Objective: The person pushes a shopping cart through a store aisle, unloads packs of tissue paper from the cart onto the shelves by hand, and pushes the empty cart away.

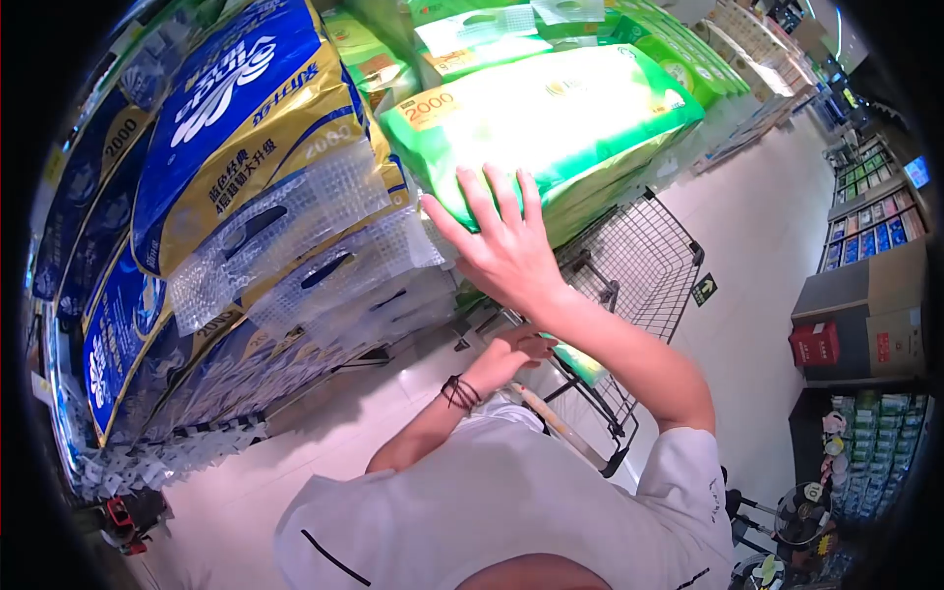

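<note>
My right hand (506,241) lies with fingers spread on the near side of a bright green pack of tissues (580,108) marked 2000. The pack rests on top of a stack of green packs, and glare washes out its middle. Lower down, my left hand (511,356) hangs in front of my body with its fingers loosely bent and slightly apart. It is near the handle end of a wire shopping cart (639,265), and I see nothing held in it. Part of a green and white item (580,362) shows in the cart beneath my right forearm.
Blue and gold tissue packs (251,128) with clear plastic carry handles are piled high on the left. To the right runs a pale tiled floor (733,236). Cardboard boxes (865,305) and stocked shelves (880,442) stand along the far right side.
</note>
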Available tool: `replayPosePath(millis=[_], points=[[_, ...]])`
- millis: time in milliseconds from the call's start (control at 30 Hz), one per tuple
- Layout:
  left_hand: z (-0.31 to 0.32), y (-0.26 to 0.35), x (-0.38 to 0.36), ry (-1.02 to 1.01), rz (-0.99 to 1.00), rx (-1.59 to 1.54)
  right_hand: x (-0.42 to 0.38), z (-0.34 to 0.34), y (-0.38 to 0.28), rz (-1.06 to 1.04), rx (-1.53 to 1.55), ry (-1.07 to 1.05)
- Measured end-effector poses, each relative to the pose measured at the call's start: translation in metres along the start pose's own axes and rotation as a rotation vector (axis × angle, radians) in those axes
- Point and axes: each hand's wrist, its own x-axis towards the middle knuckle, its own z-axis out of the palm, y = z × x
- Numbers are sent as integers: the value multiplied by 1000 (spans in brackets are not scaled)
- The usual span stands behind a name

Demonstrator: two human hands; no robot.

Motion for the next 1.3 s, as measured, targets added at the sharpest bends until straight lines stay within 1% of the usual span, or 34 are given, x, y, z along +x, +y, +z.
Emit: replayPosePath(millis=[33,67,133,167,267,300,400,433,467,533,633,733,767,867,900,1000,1033,1133,1167,1267,1300], points=[[-5,-12,-17,-7,-50,-47,-7,12,-7,-19,13,54],[-10,-21,-27,-14,-103,-101,-5,16,-8,-16,28,61],[-20,-40,-34,50,-153,-119,-6,19,-12,9,67,56],[-23,-43,-35,67,-148,-75,-5,20,-8,-1,102,52],[-29,-49,-21,30,-115,51,-20,5,-3,76,374,157],[-28,-51,-16,49,-107,40,-38,0,-2,137,475,192],[-38,-75,9,-6,-96,5,-132,5,17,284,592,92],[-31,-63,8,23,-139,21,-175,8,24,432,540,-46],[-30,-65,9,34,-140,-4,-217,6,29,581,488,-185],[-28,-65,13,50,-214,1,-276,-17,26,837,184,-633],[-32,-81,21,17,-254,19,-320,-36,18,1019,112,-847],[-29,-84,27,23,-249,126,-340,-33,21,905,238,-669],[-26,-81,27,64,-218,203,-341,-32,25,934,347,-644],[-22,-66,26,95,392,935,-351,-27,42,1051,472,-652],[-27,-65,29,75,545,1150,-350,-31,46,1093,550,-673],[-42,-82,26,106,382,1364,-358,-40,51,852,549,-777],[-42,-87,25,124,464,1397,-359,-47,51,769,538,-791],[-39,-95,21,164,455,1399,-355,-54,50,762,495,-893],[-40,-98,21,187,507,1400,-350,-56,51,741,508,-884],[-38,-97,21,196,520,1427,-346,-50,50,666,461,-844],[-39,-97,21,194,519,1440,-346,-47,49,644,398,-843]])
